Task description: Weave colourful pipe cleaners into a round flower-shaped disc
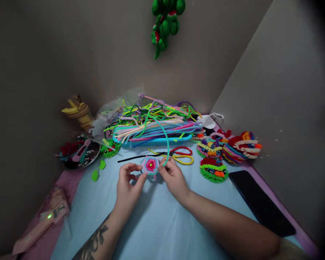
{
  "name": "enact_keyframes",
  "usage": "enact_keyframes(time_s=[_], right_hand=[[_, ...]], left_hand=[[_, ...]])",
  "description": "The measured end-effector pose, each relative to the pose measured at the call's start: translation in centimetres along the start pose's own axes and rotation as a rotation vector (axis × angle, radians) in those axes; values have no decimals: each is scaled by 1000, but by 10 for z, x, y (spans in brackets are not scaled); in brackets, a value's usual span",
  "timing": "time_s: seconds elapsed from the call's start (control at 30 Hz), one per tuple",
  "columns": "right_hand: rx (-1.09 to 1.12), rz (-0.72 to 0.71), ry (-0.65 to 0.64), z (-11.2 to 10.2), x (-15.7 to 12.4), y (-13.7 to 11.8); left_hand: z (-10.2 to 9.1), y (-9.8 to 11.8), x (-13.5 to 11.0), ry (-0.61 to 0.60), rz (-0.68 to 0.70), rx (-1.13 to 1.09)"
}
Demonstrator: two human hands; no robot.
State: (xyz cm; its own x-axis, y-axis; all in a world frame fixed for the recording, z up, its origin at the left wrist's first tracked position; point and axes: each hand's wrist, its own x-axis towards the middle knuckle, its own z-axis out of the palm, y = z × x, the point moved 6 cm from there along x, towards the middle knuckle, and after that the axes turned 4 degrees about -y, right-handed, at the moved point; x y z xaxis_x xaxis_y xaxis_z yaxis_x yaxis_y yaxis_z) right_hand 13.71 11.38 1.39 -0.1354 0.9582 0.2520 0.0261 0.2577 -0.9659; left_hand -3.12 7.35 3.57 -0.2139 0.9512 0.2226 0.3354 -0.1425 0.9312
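Observation:
Between my two hands is a pipe-cleaner flower [151, 165], with a yellow dot at its centre, then pink, lilac and light blue rings. My left hand [129, 180] is closed on its left edge with thumb and fingers. At its right edge my right hand [174, 177] pinches a light teal pipe cleaner [167, 139], which arches up and away towards the pile. Just behind the flower lie scissors [182, 155] with one red and one yellow handle. A black pipe cleaner [132, 158] lies behind my left hand.
A blue tray [151, 141] of pipe cleaners stands at the back. Colourful pipe-cleaner bird faces [213, 169] and a black phone [262, 202] lie to the right. On the left are a metal bowl [89, 159], a pink glue gun [43, 224] and green leaf pieces [95, 176].

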Motion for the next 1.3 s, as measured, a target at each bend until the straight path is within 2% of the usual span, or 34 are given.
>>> enact_keyframes(time_s=[0.1, 0.2, 0.3, 0.43, 0.67, 0.83, 0.97, 1.03, 1.13, 1.2, 1.3], right_hand=[[-15, 17, 27, -3, 1, 2], [-17, 2, 26, -3, 1, 0], [30, -6, -11, 0, 1, -1], [109, 29, -63, 6, 0, 1], [124, 42, -86, 8, 0, 3], [130, 51, -101, 9, 0, 4], [155, 43, -106, 10, -1, 4], [186, 84, -67, 8, -2, 8], [164, 104, 126, -6, -1, 14], [83, 25, 250, -20, 2, 10], [-133, -115, 243, -33, 13, -5]], left_hand=[[-1, 9, -5, -17, 169, 175], [9, 17, -13, -152, 321, 294], [14, 20, -16, -186, 383, 336], [11, 16, -14, -126, 296, 278], [9, -2, -8, -66, -13, 58], [13, -4, -8, -119, -81, 10], [9, -4, -5, -90, -124, 24], [4, -5, -3, -59, -156, 24], [-2, -6, -1, -21, -186, 12], [-5, -7, -1, -14, -183, 3], [-5, -5, -2, -32, -136, 1]])
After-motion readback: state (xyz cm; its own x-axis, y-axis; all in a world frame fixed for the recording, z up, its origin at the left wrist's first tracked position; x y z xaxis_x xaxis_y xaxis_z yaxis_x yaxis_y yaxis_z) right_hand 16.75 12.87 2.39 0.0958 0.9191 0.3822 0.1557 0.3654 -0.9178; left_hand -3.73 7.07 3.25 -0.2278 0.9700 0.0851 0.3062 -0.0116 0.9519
